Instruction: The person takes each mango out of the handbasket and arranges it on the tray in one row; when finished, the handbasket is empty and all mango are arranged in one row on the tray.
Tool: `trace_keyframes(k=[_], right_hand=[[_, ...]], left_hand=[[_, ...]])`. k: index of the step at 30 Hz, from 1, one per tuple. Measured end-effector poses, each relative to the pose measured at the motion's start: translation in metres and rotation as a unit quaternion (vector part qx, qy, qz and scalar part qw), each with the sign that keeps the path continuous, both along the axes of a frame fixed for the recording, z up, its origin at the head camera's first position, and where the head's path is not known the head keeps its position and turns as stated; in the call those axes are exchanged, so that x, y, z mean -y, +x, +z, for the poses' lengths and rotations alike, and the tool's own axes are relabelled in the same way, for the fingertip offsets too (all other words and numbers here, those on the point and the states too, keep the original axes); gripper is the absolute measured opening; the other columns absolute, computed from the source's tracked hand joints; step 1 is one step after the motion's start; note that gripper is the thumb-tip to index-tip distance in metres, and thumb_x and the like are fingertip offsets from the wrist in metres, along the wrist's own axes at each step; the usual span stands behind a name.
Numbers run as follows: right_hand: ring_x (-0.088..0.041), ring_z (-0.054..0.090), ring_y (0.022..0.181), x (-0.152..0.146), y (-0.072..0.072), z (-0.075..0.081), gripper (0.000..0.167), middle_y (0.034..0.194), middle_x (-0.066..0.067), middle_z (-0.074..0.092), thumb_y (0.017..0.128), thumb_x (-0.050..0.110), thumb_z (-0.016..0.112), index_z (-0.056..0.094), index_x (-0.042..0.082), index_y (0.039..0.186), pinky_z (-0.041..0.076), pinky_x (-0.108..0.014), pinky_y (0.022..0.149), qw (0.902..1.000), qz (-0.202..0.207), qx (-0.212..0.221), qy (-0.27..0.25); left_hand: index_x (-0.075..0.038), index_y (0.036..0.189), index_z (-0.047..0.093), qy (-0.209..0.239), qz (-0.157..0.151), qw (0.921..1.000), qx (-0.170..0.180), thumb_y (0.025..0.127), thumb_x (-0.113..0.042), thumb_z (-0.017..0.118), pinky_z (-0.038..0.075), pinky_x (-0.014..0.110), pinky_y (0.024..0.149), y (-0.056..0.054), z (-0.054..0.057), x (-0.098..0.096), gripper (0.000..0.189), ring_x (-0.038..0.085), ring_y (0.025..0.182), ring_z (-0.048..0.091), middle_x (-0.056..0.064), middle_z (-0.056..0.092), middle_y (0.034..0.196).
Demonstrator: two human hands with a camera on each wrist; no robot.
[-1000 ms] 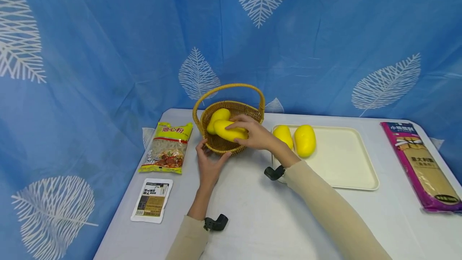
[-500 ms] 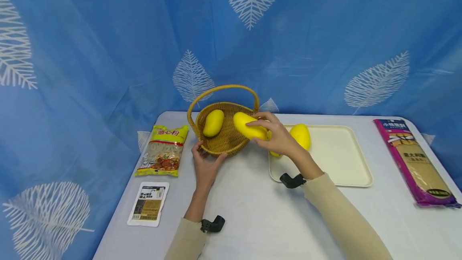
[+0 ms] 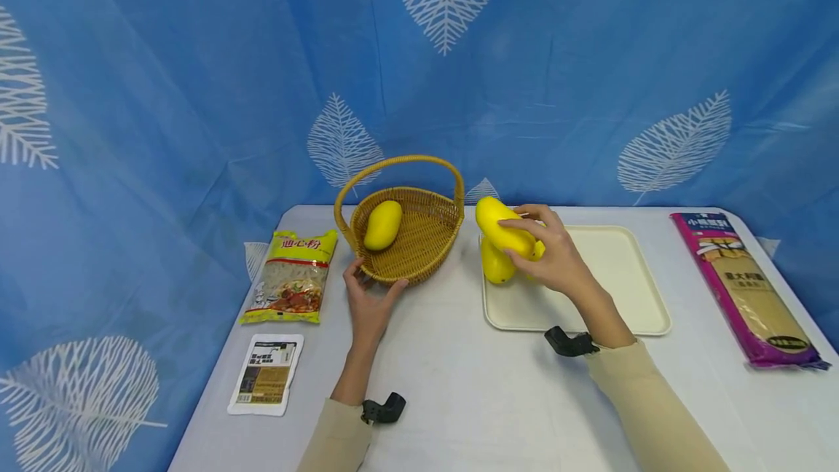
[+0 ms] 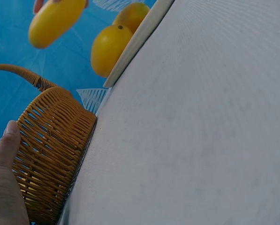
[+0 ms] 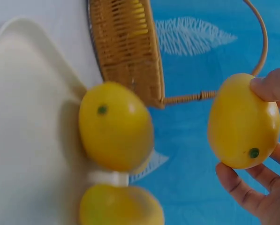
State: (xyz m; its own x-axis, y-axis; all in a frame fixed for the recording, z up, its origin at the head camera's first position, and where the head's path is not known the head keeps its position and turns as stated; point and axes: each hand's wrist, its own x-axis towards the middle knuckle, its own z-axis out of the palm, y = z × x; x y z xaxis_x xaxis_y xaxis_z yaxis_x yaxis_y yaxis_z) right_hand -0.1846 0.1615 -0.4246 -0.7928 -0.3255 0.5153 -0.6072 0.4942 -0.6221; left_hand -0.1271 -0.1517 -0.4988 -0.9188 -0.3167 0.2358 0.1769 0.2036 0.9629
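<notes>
My right hand (image 3: 557, 253) grips a yellow mango (image 3: 501, 224) between thumb and fingers, raised above the left end of the cream tray (image 3: 609, 304). On that tray lie two more mangoes, one partly showing under the held fruit as the near mango (image 3: 496, 268), the other mostly hidden behind my hand; the right wrist view shows the second tray mango (image 5: 121, 206) beside it. My left hand (image 3: 368, 308) holds the near left side of the wicker basket (image 3: 426, 253), its thumb (image 4: 7, 145) against the woven wall. Inside the basket, toward its left, rests one mango (image 3: 383, 226).
Left of the basket lies a yellow-and-clear pasta bag (image 3: 291, 279), with a small white pouch (image 3: 267, 374) nearer me. A long purple noodle packet (image 3: 747, 282) lies at the table's right. The blue leaf-patterned curtain (image 3: 544, 79) hangs behind the table.
My right hand has lifted a mango out of the basket and carried it right, over the tray. My left hand has stayed at the basket.
</notes>
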Motion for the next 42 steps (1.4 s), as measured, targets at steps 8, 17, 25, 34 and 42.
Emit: trace_keyframes(k=[8, 17, 25, 34, 42], right_hand=[[-0.034, 0.048, 0.115, -0.032, 0.007, -0.016, 0.044, 0.130, -0.018, 0.051, 0.076, -0.002, 0.079, 0.069, 0.009, 0.117, 0.040, -0.020, 0.079, 0.9980, -0.063, -0.004, 0.007], [-0.035, 0.048, 0.109, -0.053, 0.015, -0.024, 0.047, 0.130, -0.020, 0.050, 0.076, -0.002, 0.080, 0.067, 0.007, 0.121, 0.038, -0.017, 0.073, 0.9921, -0.125, 0.004, 0.014], [-0.036, 0.045, 0.112, -0.068, 0.020, -0.035, 0.046, 0.127, -0.022, 0.050, 0.075, -0.001, 0.081, 0.068, 0.004, 0.118, 0.037, -0.019, 0.071, 0.9819, -0.189, 0.013, -0.001], [-0.042, 0.043, 0.114, -0.076, 0.021, -0.045, 0.043, 0.123, -0.026, 0.047, 0.077, 0.000, 0.079, 0.067, 0.003, 0.118, 0.038, -0.037, 0.083, 0.9706, -0.237, 0.040, 0.011], [-0.047, 0.040, 0.112, -0.079, 0.019, -0.056, 0.041, 0.119, -0.029, 0.046, 0.078, 0.001, 0.078, 0.067, 0.001, 0.118, 0.032, -0.053, 0.087, 0.9669, -0.246, 0.068, 0.016]], left_hand=[[0.001, 0.142, 0.028, 0.003, -0.001, 1.0000, 0.004, 0.078, -0.017, 0.084, 0.035, 0.057, 0.104, 0.000, 0.000, 0.001, 0.086, 0.044, 0.126, 0.040, 0.030, 0.037, 0.141], [0.003, 0.142, 0.028, 0.003, -0.003, 1.0000, 0.005, 0.077, -0.016, 0.084, 0.035, 0.056, 0.105, 0.000, 0.001, 0.000, 0.088, 0.045, 0.127, 0.039, 0.031, 0.036, 0.141], [0.000, 0.143, 0.026, 0.004, -0.002, 0.9999, 0.010, 0.078, -0.015, 0.083, 0.034, 0.055, 0.106, 0.000, -0.001, 0.000, 0.087, 0.043, 0.128, 0.039, 0.029, 0.036, 0.142], [0.002, 0.142, 0.027, 0.005, -0.004, 1.0000, 0.002, 0.078, -0.016, 0.084, 0.034, 0.057, 0.105, -0.001, -0.001, 0.000, 0.087, 0.048, 0.127, 0.038, 0.032, 0.035, 0.141], [0.004, 0.142, 0.027, 0.002, -0.007, 1.0000, -0.002, 0.079, -0.016, 0.083, 0.035, 0.058, 0.104, 0.000, 0.001, 0.001, 0.088, 0.048, 0.127, 0.039, 0.031, 0.036, 0.142]])
